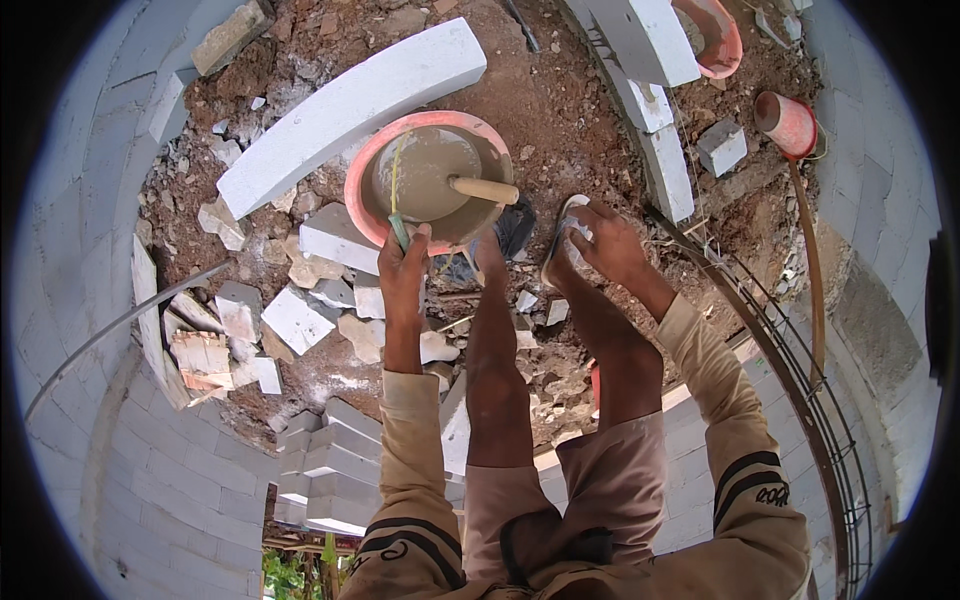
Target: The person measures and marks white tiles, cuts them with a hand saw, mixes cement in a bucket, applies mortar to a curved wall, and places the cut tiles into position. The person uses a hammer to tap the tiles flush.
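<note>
My left hand (404, 262) is closed round a slim green tape measure (399, 231), held at the near rim of a pinkish-red bucket (356, 205). Its thin yellow strip stretches away from me over the bucket. Wet grey mortar (425, 170) fills much of the bucket. A tool's wooden handle (484, 190) rests toward the right rim; its working end is hidden in the mortar. My right hand (612, 243) is beside my right foot and sandal (560, 225), thumb and fingers bent but apart. I see nothing plainly held in it.
A long white block (350, 115) lies behind the bucket. Broken blocks (297, 320) litter the dirt at left. More white blocks (668, 170) form a row at right, near a red bucket (786, 125). Steel bars (800, 395) curve along the right wall.
</note>
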`<state>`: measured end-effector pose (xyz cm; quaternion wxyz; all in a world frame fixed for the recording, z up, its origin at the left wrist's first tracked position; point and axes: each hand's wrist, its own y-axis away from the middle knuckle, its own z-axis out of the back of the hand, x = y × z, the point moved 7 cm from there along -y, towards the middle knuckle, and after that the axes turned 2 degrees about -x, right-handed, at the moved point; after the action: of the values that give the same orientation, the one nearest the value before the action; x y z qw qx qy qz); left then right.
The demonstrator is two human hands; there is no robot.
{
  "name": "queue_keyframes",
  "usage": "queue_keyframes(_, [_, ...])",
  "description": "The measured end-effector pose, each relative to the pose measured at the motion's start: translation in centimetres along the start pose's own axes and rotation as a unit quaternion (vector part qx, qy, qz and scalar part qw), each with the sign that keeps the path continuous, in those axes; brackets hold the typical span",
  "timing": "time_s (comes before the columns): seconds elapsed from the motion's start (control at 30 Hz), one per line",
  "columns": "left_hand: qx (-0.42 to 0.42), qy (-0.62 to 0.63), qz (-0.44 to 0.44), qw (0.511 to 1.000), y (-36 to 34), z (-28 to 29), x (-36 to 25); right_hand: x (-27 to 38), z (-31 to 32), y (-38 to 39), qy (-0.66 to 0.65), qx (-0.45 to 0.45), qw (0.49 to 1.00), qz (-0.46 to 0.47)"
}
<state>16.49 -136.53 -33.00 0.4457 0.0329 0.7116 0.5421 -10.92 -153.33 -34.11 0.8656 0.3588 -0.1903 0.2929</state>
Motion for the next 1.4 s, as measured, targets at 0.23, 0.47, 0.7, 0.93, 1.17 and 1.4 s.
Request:
queue_keyframes(0.23, [-0.127, -0.081, -0.106, 0.983, -3.3, 8.4, 1.9, 8.1, -10.0, -15.1, 0.192, 0.109, 0.944, 0.245])
queue_keyframes(0.47, [-0.288, -0.251, -0.267, 0.885, -8.1, 14.2, 5.5, 7.9, -16.2, -17.3, 0.223, 0.255, 0.876, 0.343])
queue_keyframes(0.7, [-0.323, -0.131, -0.239, 0.907, -10.6, 14.9, 8.4, 9.3, -8.0, -18.4, 0.154, 0.270, 0.880, 0.358])
queue_keyframes(0.93, [-0.320, -0.146, -0.299, 0.887, -11.1, 14.5, 8.3, 6.3, -0.5, -16.9, 0.136, 0.160, 0.901, 0.380])
queue_keyframes(1.17, [-0.308, -0.173, -0.268, 0.896, -12.4, 15.9, 8.5, -0.4, -3.1, -15.8, 0.018, 0.273, 0.936, 0.222])
queue_keyframes(1.4, [-0.297, -0.184, -0.330, 0.877, -12.2, 15.4, 7.7, -0.7, -5.3, -13.4, -0.058, 0.209, 0.948, 0.231])
